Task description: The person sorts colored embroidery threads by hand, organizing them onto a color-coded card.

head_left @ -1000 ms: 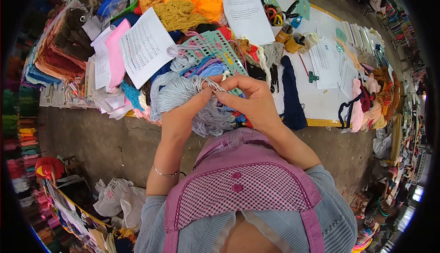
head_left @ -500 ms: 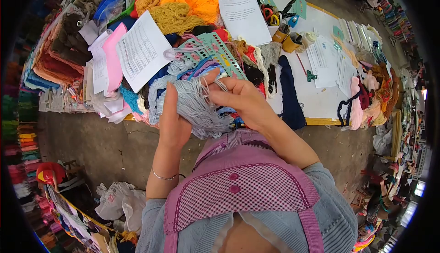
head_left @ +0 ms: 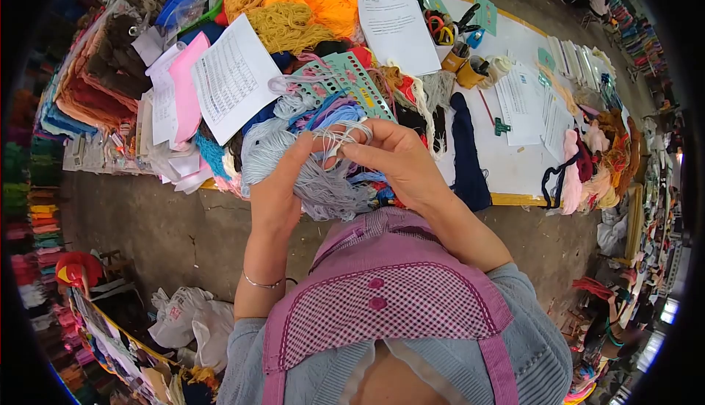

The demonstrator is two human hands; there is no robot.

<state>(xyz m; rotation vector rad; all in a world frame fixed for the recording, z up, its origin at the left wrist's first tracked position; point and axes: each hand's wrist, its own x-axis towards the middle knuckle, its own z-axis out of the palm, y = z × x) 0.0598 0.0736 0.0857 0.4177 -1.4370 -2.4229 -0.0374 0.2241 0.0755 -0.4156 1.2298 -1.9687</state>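
A bundle of pale grey-blue yarn (head_left: pixel 323 185) lies at the table's front edge, its loose strands hanging over. Above it, my left hand (head_left: pixel 279 185) has its thumb and fingers closed on a few strands of that yarn. My right hand (head_left: pixel 404 163) pinches the same strands, and thin loops stick out around its fingertips. The two hands nearly meet at the strands. Behind them is a green card with punched holes (head_left: pixel 351 82), partly covered by lilac and blue yarn.
Orange yarn (head_left: pixel 323 5) and mustard yarn (head_left: pixel 286 27) are heaped at the back. Printed sheets (head_left: pixel 233 78) lean at the left. Right of my hands are a dark navy skein (head_left: pixel 468 155) and yellow cups (head_left: pixel 471 72) with tools. A white plastic bag (head_left: pixel 194 324) lies on the floor.
My left hand has tipped inward from an upright pose, and its fingers now meet the strands beside my right hand. The view has shifted slightly.
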